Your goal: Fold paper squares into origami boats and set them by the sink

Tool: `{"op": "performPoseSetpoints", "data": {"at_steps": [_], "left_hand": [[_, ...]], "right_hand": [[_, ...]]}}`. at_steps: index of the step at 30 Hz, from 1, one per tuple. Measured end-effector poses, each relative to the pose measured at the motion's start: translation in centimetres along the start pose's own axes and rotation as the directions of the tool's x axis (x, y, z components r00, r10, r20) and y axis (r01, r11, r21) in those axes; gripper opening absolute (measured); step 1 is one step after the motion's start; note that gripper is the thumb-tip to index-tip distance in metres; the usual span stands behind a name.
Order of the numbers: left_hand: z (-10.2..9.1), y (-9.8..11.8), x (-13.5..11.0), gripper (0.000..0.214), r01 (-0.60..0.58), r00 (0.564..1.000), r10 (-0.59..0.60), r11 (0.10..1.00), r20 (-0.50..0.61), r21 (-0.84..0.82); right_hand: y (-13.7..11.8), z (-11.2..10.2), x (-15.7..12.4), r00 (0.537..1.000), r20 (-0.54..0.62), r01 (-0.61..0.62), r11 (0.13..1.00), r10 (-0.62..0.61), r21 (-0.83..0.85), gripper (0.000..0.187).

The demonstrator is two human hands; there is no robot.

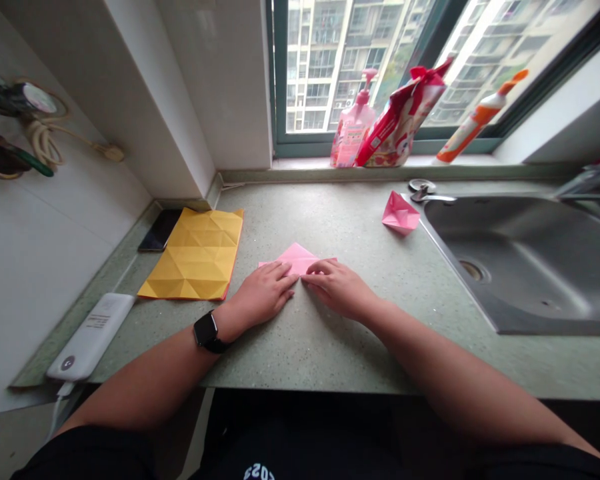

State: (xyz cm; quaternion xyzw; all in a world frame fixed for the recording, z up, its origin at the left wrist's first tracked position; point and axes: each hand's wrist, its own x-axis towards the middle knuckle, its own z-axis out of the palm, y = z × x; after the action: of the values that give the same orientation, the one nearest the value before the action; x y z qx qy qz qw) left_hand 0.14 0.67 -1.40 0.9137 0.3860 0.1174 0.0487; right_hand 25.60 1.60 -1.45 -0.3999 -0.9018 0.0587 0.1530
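A pink paper (297,257), partly folded, lies flat on the green speckled counter (330,333). My left hand (263,293) rests on its left part, fingers stretched flat and pressing down. My right hand (337,285) lies on the paper's right part with fingers curled and fingertips pressing at the fold. The two hands almost touch in the middle, and the near half of the paper is hidden beneath them. A black watch sits on my left wrist.
A creased yellow sheet (197,255) lies left, a dark phone (160,230) behind it and a white power bank (93,335) at the near-left edge. A folded pink paper piece (400,213) sits by the steel sink (530,267). A pink pump bottle (353,127), a red pouch (400,120) and an orange bottle (475,120) stand on the windowsill.
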Motion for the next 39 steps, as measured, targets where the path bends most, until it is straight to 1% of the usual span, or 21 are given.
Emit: {"op": "performPoseSetpoints", "data": {"at_steps": [3, 9, 12, 15, 17, 18, 20, 22, 24, 28, 30, 34, 35, 37, 39], "left_hand": [[-0.4, 0.1, 0.2, 0.036, -0.004, 1.0, 0.004, 1.0, 0.009, 0.012], [-1.2, 0.5, 0.3, 0.029, 0.023, 0.999, -0.024, 0.999, 0.037, 0.039], [-1.3, 0.7, 0.2, 0.027, 0.034, 0.999, -0.036, 0.998, 0.037, 0.045], [-1.3, 0.8, 0.2, 0.027, 0.034, 0.999, -0.036, 0.999, 0.029, 0.041], [-1.2, 0.8, 0.1, 0.027, 0.035, 0.999, -0.036, 0.999, 0.029, 0.037], [-1.2, 0.7, 0.1, 0.027, 0.036, 0.999, -0.037, 0.999, 0.029, 0.037], [-1.2, 0.7, 0.1, 0.026, 0.039, 0.999, -0.04, 0.998, 0.029, 0.039], [-1.2, 0.7, 0.1, 0.025, 0.042, 0.999, -0.044, 0.998, 0.025, 0.044], [-1.1, 0.8, 0.1, 0.024, 0.046, 0.999, -0.047, 0.998, 0.023, 0.049], [-1.1, 0.8, 0.2, 0.025, 0.045, 0.999, -0.047, 0.998, 0.026, 0.051], [-1.1, 0.7, 0.2, 0.025, 0.042, 0.999, -0.044, 0.998, 0.028, 0.053], [-0.9, 0.6, 0.3, 0.023, 0.041, 0.999, -0.042, 0.997, 0.018, 0.07], [-0.9, 0.6, 0.3, 0.023, 0.042, 0.999, -0.043, 0.996, 0.016, 0.074], [-0.9, 0.7, 0.3, 0.023, 0.048, 0.999, -0.049, 0.996, 0.017, 0.079], [-1.0, 0.8, 0.3, 0.023, 0.052, 0.998, -0.054, 0.995, 0.022, 0.083]], "right_hand": [[-0.1, 0.1, 0.0, 1.0, 0.004, 0.004, 1.0, -0.004, -0.029, 0.029], [-0.9, 0.3, 0.2, 0.999, 0.014, -0.052, 0.997, 0.053, -0.064, 0.029], [-1.1, -0.2, 0.3, 0.995, 0.049, -0.085, 0.994, 0.089, -0.073, 0.029], [-1.2, -1.2, 0.4, 0.981, 0.115, -0.148, 0.985, 0.158, -0.091, 0.029], [-1.3, -2.1, 0.4, 0.958, 0.164, -0.22, 0.969, 0.237, -0.113, 0.029], [-1.3, -2.6, 0.4, 0.939, 0.187, -0.268, 0.955, 0.289, -0.131, 0.03], [-1.5, -3.6, 0.3, 0.889, 0.229, -0.365, 0.915, 0.397, -0.172, 0.034], [-1.6, -4.5, 0.2, 0.837, 0.262, -0.436, 0.875, 0.48, -0.21, 0.037], [-1.6, -5.3, 0.2, 0.803, 0.289, -0.464, 0.852, 0.521, -0.243, 0.038], [-1.1, -6.1, 0.0, 0.768, 0.334, -0.467, 0.834, 0.547, -0.294, 0.038], [-0.5, -6.0, -0.3, 0.765, 0.321, -0.472, 0.824, 0.559, -0.312, 0.037], [1.2, -5.5, -0.9, 0.799, 0.223, -0.483, 0.817, 0.559, -0.316, 0.032], [1.6, -5.5, -1.0, 0.8, 0.196, -0.496, 0.809, 0.567, -0.316, 0.031], [2.4, -5.5, -1.0, 0.794, 0.123, -0.538, 0.782, 0.595, -0.315, 0.031], [2.7, -5.7, -0.9, 0.8, 0.01, -0.574, 0.769, 0.6, -0.282, 0.032]]}}
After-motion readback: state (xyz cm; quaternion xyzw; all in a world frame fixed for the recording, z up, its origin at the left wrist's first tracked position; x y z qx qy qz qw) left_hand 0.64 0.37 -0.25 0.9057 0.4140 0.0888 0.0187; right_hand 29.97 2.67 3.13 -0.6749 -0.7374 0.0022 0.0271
